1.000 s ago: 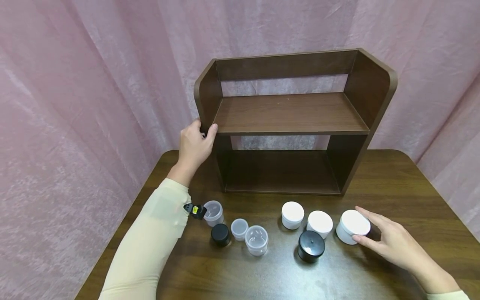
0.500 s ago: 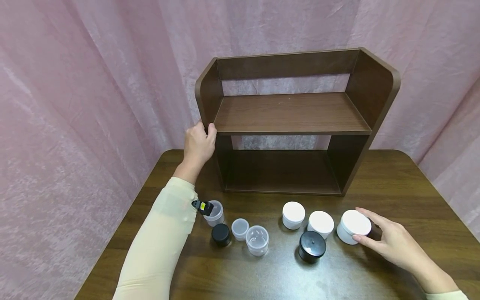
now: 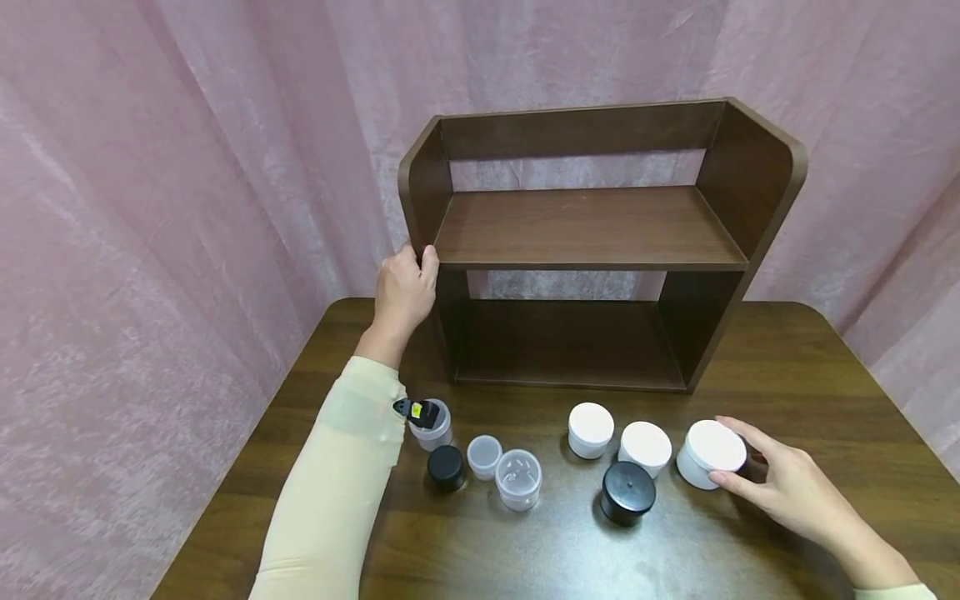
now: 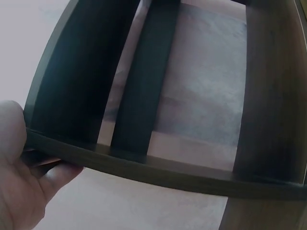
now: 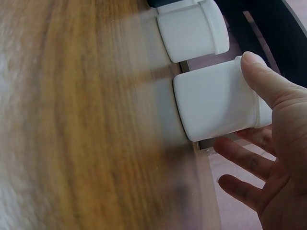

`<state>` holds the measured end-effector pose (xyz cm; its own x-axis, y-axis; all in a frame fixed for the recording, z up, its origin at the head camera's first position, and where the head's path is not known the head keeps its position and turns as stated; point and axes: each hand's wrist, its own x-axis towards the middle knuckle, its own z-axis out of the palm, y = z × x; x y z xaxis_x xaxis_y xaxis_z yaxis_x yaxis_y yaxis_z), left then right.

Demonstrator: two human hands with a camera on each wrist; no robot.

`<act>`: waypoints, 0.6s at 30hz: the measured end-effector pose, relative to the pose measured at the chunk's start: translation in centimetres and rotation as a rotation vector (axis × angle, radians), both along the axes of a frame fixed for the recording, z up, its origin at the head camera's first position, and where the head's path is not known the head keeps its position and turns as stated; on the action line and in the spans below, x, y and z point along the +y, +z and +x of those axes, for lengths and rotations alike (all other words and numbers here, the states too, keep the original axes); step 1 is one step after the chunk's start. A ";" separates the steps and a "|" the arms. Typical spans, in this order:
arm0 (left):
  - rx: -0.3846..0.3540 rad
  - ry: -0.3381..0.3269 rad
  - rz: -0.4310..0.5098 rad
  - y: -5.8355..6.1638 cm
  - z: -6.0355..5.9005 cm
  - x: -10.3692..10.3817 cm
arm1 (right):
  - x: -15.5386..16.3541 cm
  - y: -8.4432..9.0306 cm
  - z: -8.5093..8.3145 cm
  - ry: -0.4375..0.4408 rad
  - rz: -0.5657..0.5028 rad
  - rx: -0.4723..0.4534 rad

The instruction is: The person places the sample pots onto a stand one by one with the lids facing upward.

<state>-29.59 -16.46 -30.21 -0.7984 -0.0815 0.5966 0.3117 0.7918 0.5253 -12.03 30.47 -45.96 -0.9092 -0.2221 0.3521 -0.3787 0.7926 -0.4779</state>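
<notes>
A dark brown two-level shelf stands at the back of the wooden table. My left hand grips its left side panel, thumb on the front edge and fingers behind it. The left wrist view shows the hand at the panel's edge. My right hand holds a white jar at the front right, thumb on the near side and index finger round the far side. In the right wrist view the thumb of that hand presses the jar; the other fingers are spread apart from it.
Two more white jars and a black jar stand left of the held one. Further left are a small black jar and three clear jars. Pink curtain surrounds the table.
My left hand has drawn in closer onto the shelf's side panel, and the thumb has slid up its front edge. The right hand and the jars have not moved.
</notes>
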 end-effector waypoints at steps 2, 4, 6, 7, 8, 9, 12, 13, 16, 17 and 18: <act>-0.005 0.004 0.031 0.1 0.0 0.1 | 0.1 0.1 0.0 -0.004 -0.001 -0.004; 0.002 0.005 0.075 0.2 -0.2 0.2 | 0.1 0.1 0.0 -0.003 0.000 -0.005; 0.005 -0.002 0.126 0.2 -0.5 0.2 | 0.1 0.1 0.0 0.000 -0.001 -0.005; 0.002 -0.011 0.149 0.3 -0.7 0.2 | 0.0 0.1 0.0 0.002 -0.003 -0.005; -0.001 -0.024 0.168 0.2 -0.8 0.2 | 0.0 0.1 0.0 0.006 0.000 -0.003; -0.012 -0.042 0.185 0.2 -1.0 0.2 | 0.0 0.1 0.0 0.007 -0.001 -0.005; -0.069 -0.094 0.228 -0.2 -1.2 0.0 | -0.1 0.1 0.0 0.007 0.000 -0.016; -0.092 -0.117 0.246 -0.3 -1.3 0.0 | -0.1 0.1 0.0 0.006 -0.001 -0.020; -0.122 -0.156 0.293 -1.0 -1.5 0.1 | -0.2 0.1 0.0 0.005 -0.001 -0.026; -0.119 -0.166 0.305 -1.1 -1.5 0.1 | -0.1 0.1 0.0 0.007 -0.003 -0.028; -0.113 -0.172 0.314 -1.3 -1.6 0.1 | -0.2 0.1 0.0 0.007 -0.005 -0.028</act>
